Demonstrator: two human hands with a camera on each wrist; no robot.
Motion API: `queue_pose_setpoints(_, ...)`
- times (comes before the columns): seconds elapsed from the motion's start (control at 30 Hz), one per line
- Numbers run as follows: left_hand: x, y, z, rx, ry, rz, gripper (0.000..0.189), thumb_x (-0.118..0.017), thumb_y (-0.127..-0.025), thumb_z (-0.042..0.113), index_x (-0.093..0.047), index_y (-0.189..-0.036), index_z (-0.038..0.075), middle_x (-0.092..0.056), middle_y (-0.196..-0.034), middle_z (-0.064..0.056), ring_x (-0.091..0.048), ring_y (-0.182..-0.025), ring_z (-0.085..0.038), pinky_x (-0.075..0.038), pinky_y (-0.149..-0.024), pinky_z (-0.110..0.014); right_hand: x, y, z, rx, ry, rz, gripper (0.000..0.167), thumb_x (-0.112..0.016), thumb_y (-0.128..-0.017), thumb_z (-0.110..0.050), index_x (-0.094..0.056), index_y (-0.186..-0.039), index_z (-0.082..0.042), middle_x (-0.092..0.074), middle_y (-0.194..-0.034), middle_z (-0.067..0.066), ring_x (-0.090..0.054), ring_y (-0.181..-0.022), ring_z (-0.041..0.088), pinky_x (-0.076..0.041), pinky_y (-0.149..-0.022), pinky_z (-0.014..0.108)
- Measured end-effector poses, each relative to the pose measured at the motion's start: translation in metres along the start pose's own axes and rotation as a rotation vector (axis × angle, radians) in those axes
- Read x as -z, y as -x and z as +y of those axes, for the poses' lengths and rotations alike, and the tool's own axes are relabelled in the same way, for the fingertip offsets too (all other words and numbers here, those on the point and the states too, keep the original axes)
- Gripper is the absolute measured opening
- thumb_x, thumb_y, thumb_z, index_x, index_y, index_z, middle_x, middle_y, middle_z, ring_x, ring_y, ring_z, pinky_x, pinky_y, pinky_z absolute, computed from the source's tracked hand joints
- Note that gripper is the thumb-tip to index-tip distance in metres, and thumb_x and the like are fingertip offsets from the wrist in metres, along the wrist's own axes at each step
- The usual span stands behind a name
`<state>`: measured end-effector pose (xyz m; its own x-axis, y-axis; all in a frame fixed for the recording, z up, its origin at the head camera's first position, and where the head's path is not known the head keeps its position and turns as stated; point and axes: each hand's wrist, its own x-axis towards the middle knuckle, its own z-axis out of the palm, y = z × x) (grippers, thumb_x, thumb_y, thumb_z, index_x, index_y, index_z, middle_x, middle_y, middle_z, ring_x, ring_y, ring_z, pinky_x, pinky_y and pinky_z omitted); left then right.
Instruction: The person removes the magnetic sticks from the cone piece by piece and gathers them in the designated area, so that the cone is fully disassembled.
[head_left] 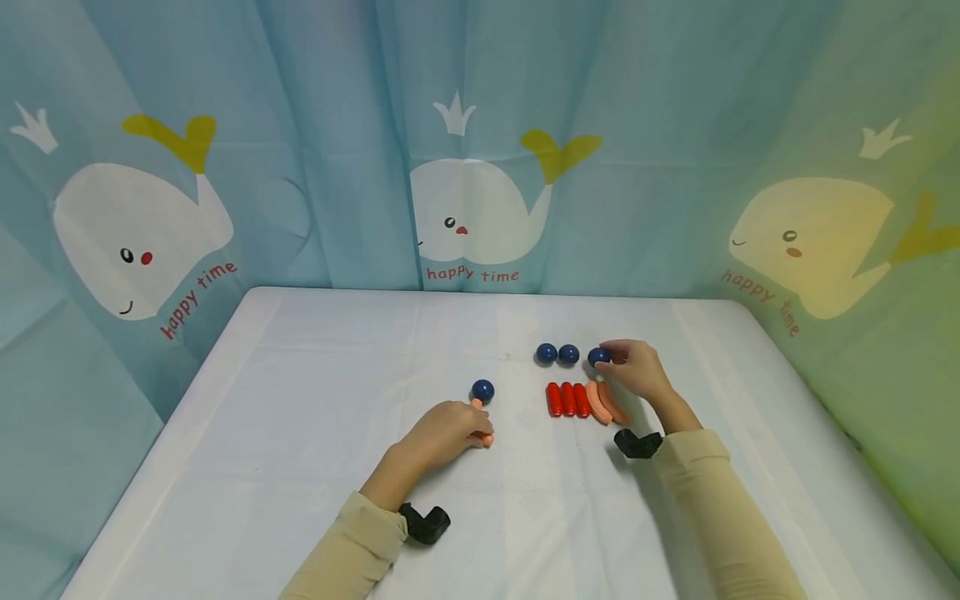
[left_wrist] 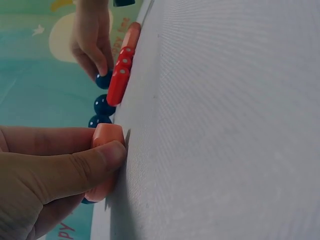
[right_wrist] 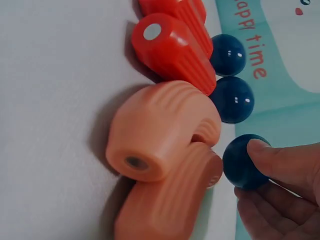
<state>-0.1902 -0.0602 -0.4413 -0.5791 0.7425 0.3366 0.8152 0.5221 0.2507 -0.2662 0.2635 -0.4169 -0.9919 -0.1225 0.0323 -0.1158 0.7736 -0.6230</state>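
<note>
My left hand (head_left: 448, 432) pinches an orange rod (left_wrist: 105, 134) between thumb and fingers, close over the white table. At the rod's far end sits a blue ball (head_left: 483, 390). Off to the right, my right hand (head_left: 636, 367) holds another blue ball (right_wrist: 244, 162) between thumb and fingertips. Left of that ball, two more blue balls (head_left: 557, 354) lie side by side. Nearer to me, three red ribbed rods (head_left: 567, 400) stand in a row, followed by two curved orange rods (head_left: 606, 403). A round metal-coloured spot shows on one curved rod's end in the right wrist view.
The white tabletop (head_left: 337, 375) spreads under everything. Behind it hangs a blue-green curtain (head_left: 337, 150) with printed whales, which also runs along both sides. A black wrist mount (head_left: 426, 525) sits below the left hand, another (head_left: 637, 444) below the right.
</note>
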Motion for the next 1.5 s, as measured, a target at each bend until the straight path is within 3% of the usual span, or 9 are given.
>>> queue_pose_setpoints(0.37, 0.0, 0.0, -0.001, -0.006, 0.027, 0.001, 0.015, -0.069, -0.081, 0.019, -0.062, -0.069, 0.016, -0.056, -0.066, 0.011, -0.055, -0.063, -0.005, -0.045, -0.062, -0.019, -0.007, -0.013, 0.001, -0.006, 0.013, -0.031, 0.04, -0.065, -0.083, -0.007, -0.055, -0.117, 0.012, -0.058, -0.109, 0.028, -0.054, -0.096, 0.037, -0.046, -0.084, 0.048)
queue_pose_setpoints(0.63, -0.001, -0.001, -0.001, 0.005, -0.005, -0.007, 0.016, -0.069, -0.082, 0.02, -0.061, -0.068, 0.017, -0.055, -0.066, 0.012, -0.05, -0.061, -0.004, -0.043, -0.061, -0.019, -0.005, -0.013, -0.005, -0.015, 0.055, -0.044, 0.045, -0.065, -0.084, -0.012, -0.053, -0.121, 0.01, -0.056, -0.114, 0.029, -0.053, -0.1, 0.039, -0.045, -0.085, 0.049)
queue_pose_setpoints(0.77, -0.002, -0.002, 0.002, -0.017, -0.043, 0.028, 0.02, -0.069, -0.082, 0.021, -0.059, -0.065, 0.017, -0.049, -0.062, 0.01, -0.043, -0.057, -0.004, -0.039, -0.056, -0.018, -0.003, -0.003, -0.011, 0.036, 0.033, 0.038, 0.044, -0.066, -0.084, -0.01, -0.053, -0.122, 0.01, -0.054, -0.117, 0.029, -0.053, -0.105, 0.042, -0.044, -0.087, 0.049)
queue_pose_setpoints(0.93, -0.006, -0.005, 0.01, -0.035, -0.139, 0.021, 0.025, -0.065, -0.086, 0.021, -0.056, -0.063, 0.018, -0.043, -0.06, 0.009, -0.037, -0.054, -0.004, -0.033, -0.049, -0.017, -0.011, 0.024, -0.029, 0.153, -0.134, 0.125, 0.038, -0.069, -0.082, -0.007, -0.059, -0.116, 0.008, -0.059, -0.114, 0.024, -0.055, -0.105, 0.038, -0.043, -0.089, 0.047)
queue_pose_setpoints(1.1, -0.008, -0.007, 0.017, 0.005, -0.221, 0.003, 0.024, -0.065, -0.086, 0.022, -0.054, -0.064, 0.019, -0.044, -0.06, 0.011, -0.035, -0.051, -0.003, -0.031, -0.045, -0.017, -0.033, 0.046, -0.049, 0.259, -0.166, 0.093, 0.033, -0.072, -0.078, -0.004, -0.063, -0.109, 0.006, -0.063, -0.108, 0.019, -0.058, -0.101, 0.035, -0.046, -0.086, 0.047)
queue_pose_setpoints(1.2, -0.011, -0.007, 0.02, 0.03, -0.247, 0.041, 0.027, -0.064, -0.087, 0.022, -0.052, -0.062, 0.019, -0.043, -0.059, 0.011, -0.034, -0.049, -0.004, -0.029, -0.042, -0.018, -0.045, 0.052, -0.058, 0.287, -0.16, 0.072, 0.033, -0.073, -0.076, -0.002, -0.065, -0.107, 0.005, -0.065, -0.105, 0.017, -0.059, -0.099, 0.032, -0.048, -0.083, 0.045)
queue_pose_setpoints(1.3, -0.015, -0.007, 0.021, 0.056, -0.265, 0.086, 0.025, -0.064, -0.087, 0.024, -0.056, -0.064, 0.019, -0.049, -0.059, 0.01, -0.044, -0.049, -0.005, -0.035, -0.042, -0.02, -0.056, 0.056, -0.065, 0.334, -0.145, 0.057, 0.032, -0.075, -0.074, -0.002, -0.066, -0.104, 0.005, -0.066, -0.101, 0.015, -0.061, -0.095, 0.028, -0.049, -0.08, 0.041)
queue_pose_setpoints(1.4, -0.013, -0.009, 0.021, 0.1, -0.194, 0.11, 0.015, -0.067, -0.084, 0.027, -0.067, -0.074, 0.017, -0.062, -0.068, 0.008, -0.058, -0.06, -0.008, -0.045, -0.049, -0.023, -0.067, 0.06, -0.071, 0.371, -0.136, 0.034, 0.031, -0.076, -0.073, -0.004, -0.067, -0.101, 0.006, -0.067, -0.098, 0.014, -0.063, -0.089, 0.028, -0.051, -0.075, 0.039)
queue_pose_setpoints(1.5, -0.006, -0.01, 0.016, 0.204, -0.052, 0.151, 0.015, -0.07, -0.081, 0.024, -0.072, -0.09, 0.013, -0.068, -0.084, 0.005, -0.064, -0.076, -0.012, -0.05, -0.063, -0.027, -0.076, 0.062, -0.076, 0.36, -0.172, -0.002, 0.03, -0.076, -0.074, -0.005, -0.067, -0.1, 0.006, -0.067, -0.097, 0.014, -0.063, -0.088, 0.028, -0.051, -0.076, 0.038)
